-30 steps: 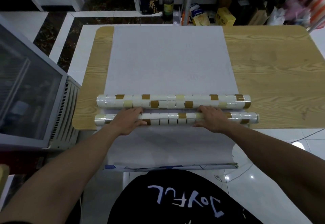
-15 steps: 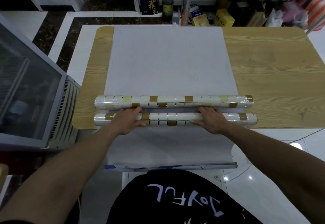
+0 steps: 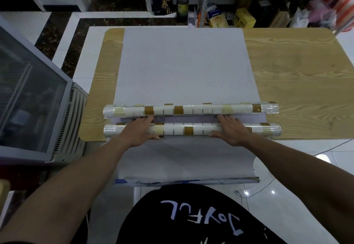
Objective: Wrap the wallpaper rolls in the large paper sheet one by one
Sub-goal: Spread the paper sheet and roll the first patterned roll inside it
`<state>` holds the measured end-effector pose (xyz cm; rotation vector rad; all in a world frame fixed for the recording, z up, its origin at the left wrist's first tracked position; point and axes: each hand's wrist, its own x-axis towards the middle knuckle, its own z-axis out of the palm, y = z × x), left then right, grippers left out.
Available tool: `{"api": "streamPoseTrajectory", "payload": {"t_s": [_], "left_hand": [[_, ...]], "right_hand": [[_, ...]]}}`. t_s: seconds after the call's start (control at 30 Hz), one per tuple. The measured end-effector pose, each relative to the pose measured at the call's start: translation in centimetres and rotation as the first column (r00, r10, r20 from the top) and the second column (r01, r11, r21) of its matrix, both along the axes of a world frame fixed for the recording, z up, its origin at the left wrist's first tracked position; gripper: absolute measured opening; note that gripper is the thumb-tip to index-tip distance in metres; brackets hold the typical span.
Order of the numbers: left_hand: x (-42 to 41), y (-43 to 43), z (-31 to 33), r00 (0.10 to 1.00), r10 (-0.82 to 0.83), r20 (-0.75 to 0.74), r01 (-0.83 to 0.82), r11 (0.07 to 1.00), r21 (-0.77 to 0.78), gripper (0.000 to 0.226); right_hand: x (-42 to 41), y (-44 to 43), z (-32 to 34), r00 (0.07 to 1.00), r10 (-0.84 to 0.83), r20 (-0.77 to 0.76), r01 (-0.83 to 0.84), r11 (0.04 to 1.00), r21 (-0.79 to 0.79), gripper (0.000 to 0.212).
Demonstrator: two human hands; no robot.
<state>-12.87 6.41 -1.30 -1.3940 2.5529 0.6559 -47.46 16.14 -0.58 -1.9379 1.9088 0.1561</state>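
The left hand (image 3: 138, 131) and right hand (image 3: 230, 130) hide stretches of the near wallpaper roll (image 3: 188, 130), the cabinet (image 3: 28, 98) at nine o'clock runs off-frame, and shelf goods (image 3: 287, 12) at one o'clock blur.

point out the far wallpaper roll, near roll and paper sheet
far wallpaper roll (image 3: 191, 109), head view, middle of its length
near roll (image 3: 188, 130), head view, brown patch at mid-length
paper sheet (image 3: 182, 61), head view, bare middle area

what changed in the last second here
Both rolls turned, their brown squares shifted, and a gap opened between the far roll and the near roll. Left hand and right hand stay flat on the near roll; paper sheet unmoved.
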Motion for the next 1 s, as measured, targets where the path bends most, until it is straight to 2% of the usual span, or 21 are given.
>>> {"api": "streamPoseTrajectory", "payload": {"t_s": [0.07,0.13,0.2,0.27,0.4,0.47,0.6,0.7,0.77,0.83,0.9,1.0], "left_hand": [[-0.13,-0.39,0.17,0.999,-0.029,0.032,0.03,0.999,-0.016,0.05],[0.15,-0.8,-0.03,0.999,-0.042,0.028,0.042,0.999,-0.015,0.049],[0.47,-0.94,-0.12,0.998,-0.058,0.033,0.059,0.998,-0.018,0.062],[0.61,-0.93,-0.35,0.997,-0.054,0.05,0.053,0.998,0.014,0.08],[0.31,-0.46,-0.31,0.997,0.053,0.054,-0.055,0.998,0.025,0.079],[0.15,-0.26,0.05,0.999,0.024,0.036,-0.024,1.0,0.011,0.081],[-0.14,-0.11,0.45,0.995,-0.056,0.088,0.061,0.997,-0.055,0.055],[0.02,-0.37,0.07,0.993,-0.083,0.083,0.092,0.99,-0.11,0.051],[0.26,-0.4,-0.07,0.991,-0.087,0.098,0.094,0.993,-0.072,0.052],[0.27,-0.3,-0.07,0.992,-0.071,0.102,0.076,0.996,-0.048,0.054],[0.12,-0.19,0.17,0.999,-0.023,0.035,0.024,0.999,-0.035,0.055],[0.15,-0.23,0.47,1.0,-0.007,-0.02,0.007,1.0,0.005,0.06]], "right_hand": [[0.02,-0.17,0.2,1.0,-0.026,0.012,0.026,1.0,0.004,0.064],[-0.13,-0.25,0.42,1.0,-0.023,-0.018,0.023,0.999,0.037,0.064],[-0.08,-0.22,0.62,0.998,0.005,-0.06,-0.001,0.998,0.061,0.078],[0.16,-0.3,0.74,0.996,0.007,-0.094,-0.002,0.998,0.055,0.08],[0.31,-0.68,0.98,0.996,-0.025,-0.08,0.029,0.999,0.046,0.073],[0.2,-0.82,1.03,0.997,-0.07,-0.042,0.072,0.996,0.056,0.073],[0.26,-0.93,0.93,0.996,-0.067,-0.051,0.07,0.996,0.051,0.065],[0.05,-0.78,0.59,0.996,-0.025,-0.087,0.031,0.997,0.073,0.081],[0.05,-0.69,0.31,0.993,0.032,-0.115,-0.022,0.995,0.094,0.087],[0.21,-0.76,0.24,0.993,0.029,-0.112,-0.021,0.997,0.074,0.083],[0.11,-0.92,0.43,0.998,-0.015,-0.06,0.017,0.999,0.035,0.078],[-0.39,-0.93,0.69,1.0,-0.017,0.01,0.016,0.998,0.064,0.056]]}}
